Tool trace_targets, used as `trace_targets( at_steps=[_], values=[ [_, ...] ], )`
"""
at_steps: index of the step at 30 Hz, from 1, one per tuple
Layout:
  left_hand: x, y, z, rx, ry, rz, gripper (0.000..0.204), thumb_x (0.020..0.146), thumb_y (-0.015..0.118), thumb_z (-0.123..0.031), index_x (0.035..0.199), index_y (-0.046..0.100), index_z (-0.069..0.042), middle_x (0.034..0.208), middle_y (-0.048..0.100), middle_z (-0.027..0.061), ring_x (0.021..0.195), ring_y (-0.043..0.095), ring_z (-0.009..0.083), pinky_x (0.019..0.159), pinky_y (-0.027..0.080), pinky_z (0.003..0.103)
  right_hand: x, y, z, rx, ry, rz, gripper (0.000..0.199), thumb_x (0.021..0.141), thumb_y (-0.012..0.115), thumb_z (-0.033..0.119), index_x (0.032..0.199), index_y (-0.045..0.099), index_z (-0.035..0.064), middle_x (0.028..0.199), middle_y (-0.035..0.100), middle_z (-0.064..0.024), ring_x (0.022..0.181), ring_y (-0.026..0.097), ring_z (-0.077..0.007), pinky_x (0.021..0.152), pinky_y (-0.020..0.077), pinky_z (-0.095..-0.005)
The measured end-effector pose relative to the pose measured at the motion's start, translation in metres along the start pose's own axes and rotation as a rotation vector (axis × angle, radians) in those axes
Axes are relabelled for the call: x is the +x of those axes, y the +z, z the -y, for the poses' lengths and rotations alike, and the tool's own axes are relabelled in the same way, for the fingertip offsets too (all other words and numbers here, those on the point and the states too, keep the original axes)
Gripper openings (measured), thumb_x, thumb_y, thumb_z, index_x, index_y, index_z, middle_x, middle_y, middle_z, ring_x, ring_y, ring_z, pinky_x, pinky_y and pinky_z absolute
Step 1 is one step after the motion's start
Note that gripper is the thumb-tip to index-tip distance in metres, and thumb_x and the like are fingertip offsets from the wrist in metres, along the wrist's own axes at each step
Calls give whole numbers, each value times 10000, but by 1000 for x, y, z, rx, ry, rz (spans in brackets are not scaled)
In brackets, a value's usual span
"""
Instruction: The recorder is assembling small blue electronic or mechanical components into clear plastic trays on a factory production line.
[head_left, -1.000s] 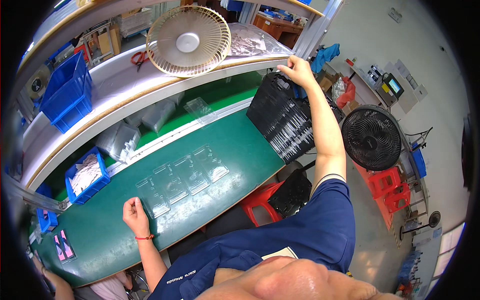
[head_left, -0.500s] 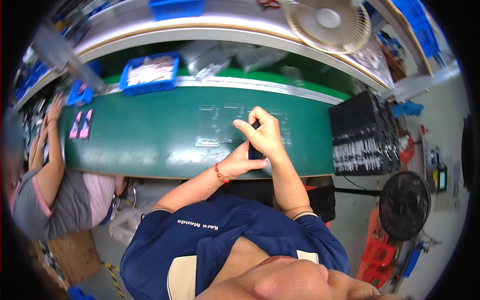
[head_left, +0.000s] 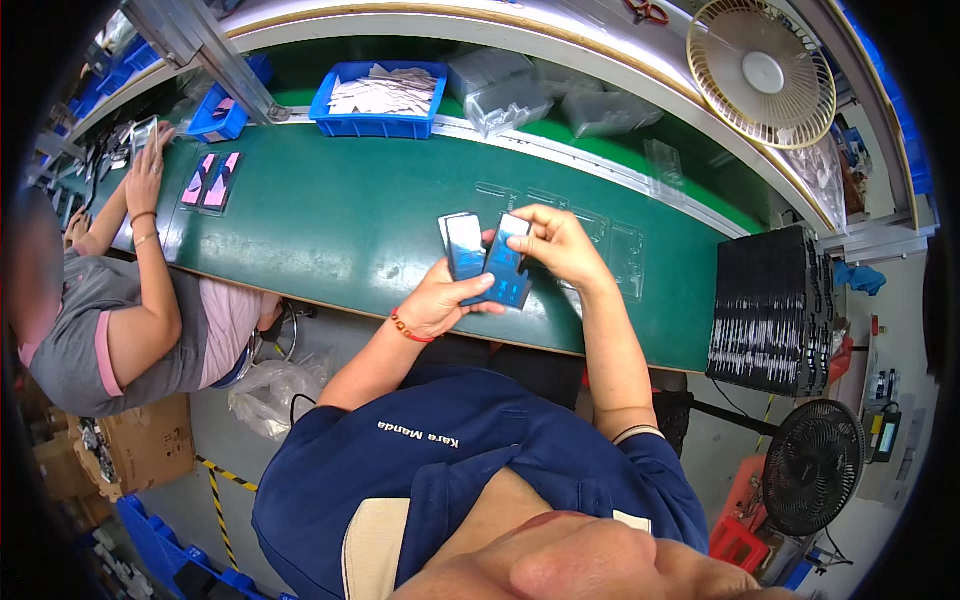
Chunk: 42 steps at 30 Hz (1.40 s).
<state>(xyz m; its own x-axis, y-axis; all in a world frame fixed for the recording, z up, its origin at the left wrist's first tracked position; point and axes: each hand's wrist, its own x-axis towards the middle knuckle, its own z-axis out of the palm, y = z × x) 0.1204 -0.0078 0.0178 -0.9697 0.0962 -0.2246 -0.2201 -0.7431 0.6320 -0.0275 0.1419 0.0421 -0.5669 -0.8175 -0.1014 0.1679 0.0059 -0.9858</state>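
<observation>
1. Holding two flat dark panels above the near edge of the green table (head_left: 330,225), clear of its surface, probably so that both faces stay free for looking over.
2. Cradling the left panel (head_left: 466,247) in the left hand (head_left: 440,300), fingers curled under it and thumb lying across its lower part; closed on it, not spread.
3. Pinching the right panel (head_left: 508,262) with the right hand (head_left: 555,245), fingertips at its upper right edge, hand narrowed to a light grip; the two panels are lying side by side and look to be touching, tilted slightly toward the head.
4. Lying just beyond the hands, clear plastic trays (head_left: 625,255) on the table, within easy reach.
5. Standing at the right end, a black stack of racks (head_left: 775,310), near the right elbow.
6. Sitting at the far edge, a blue bin (head_left: 375,125) of pale sheets, with clear bags (head_left: 505,95) beside it and a cream fan (head_left: 760,70) further right.
7. Working at the left end, another person's hand (head_left: 148,170) beside two pink-backed pieces (head_left: 212,180).
</observation>
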Motion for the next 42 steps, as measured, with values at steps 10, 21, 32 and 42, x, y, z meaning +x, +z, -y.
trace_targets(
  at_steps=[10,21,32,42],
  values=[
    [-24,-41,-14,-145,165,-110,617,893,545,20,1424,244,-72,1322,467,241,1257,475,358,984,492,469,57,-1,-29,-1241,-328,-343,452,683,807,247,1063,635,73,846,599,-86,762,602,-260,738,464,-391],
    [15,-17,6,123,75,-104,489,865,644,-16,1305,437,-61,1139,605,74,1017,623,180,742,601,339,8,16,-19,-298,-155,-138,441,842,666,56,1261,526,56,763,584,18,686,511,-51,627,413,-217],
    [20,-14,7,-162,91,-78,562,950,501,-30,1444,272,-171,1335,479,191,1243,498,316,1000,466,463,1,-25,-31,-1203,-146,-631,432,741,722,193,1140,605,77,875,598,-104,869,576,-290,793,425,-419],
    [28,-13,15,-25,89,-26,544,935,543,-33,1417,309,-129,1306,513,141,1204,530,254,974,497,429,-9,-12,-35,-1334,-263,-700,450,708,787,334,1031,646,55,945,568,-112,898,562,-293,790,445,-412]
  ],
)
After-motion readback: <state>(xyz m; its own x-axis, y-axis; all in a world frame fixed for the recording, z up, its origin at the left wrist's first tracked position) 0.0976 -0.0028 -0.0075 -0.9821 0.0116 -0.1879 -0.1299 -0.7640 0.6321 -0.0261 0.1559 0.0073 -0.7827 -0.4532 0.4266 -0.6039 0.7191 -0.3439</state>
